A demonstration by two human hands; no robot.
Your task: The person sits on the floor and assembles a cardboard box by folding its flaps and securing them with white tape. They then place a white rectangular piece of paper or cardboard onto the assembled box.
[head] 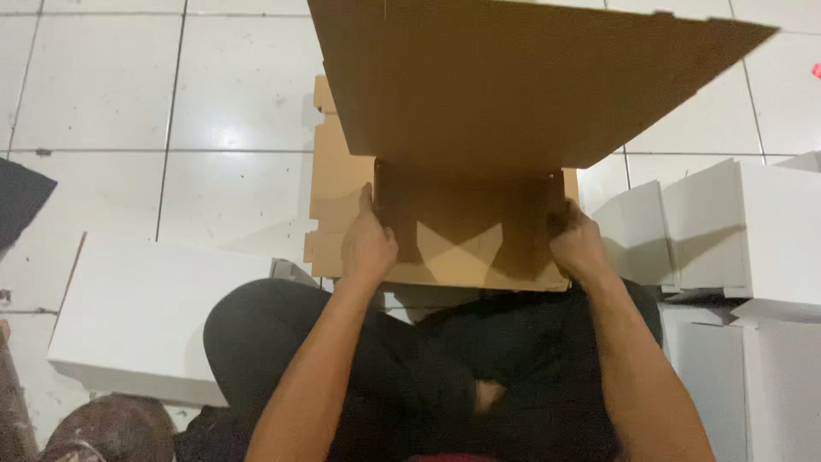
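A brown cardboard box (466,231) rests in front of my crossed legs, its inside facing me and its big lid flap (513,77) raised toward the camera. My left hand (368,244) grips the box's left side wall. On the right side wall sits my right hand (577,244), fingers curled over the edge. Under the box lies a flat brown cardboard blank (329,188), showing at the left.
I sit on a white tiled floor (231,94). A closed white box (145,316) lies at my left knee. Several folded white boxes (735,231) stand at the right. A dark cloth (17,201) shows at the left edge.
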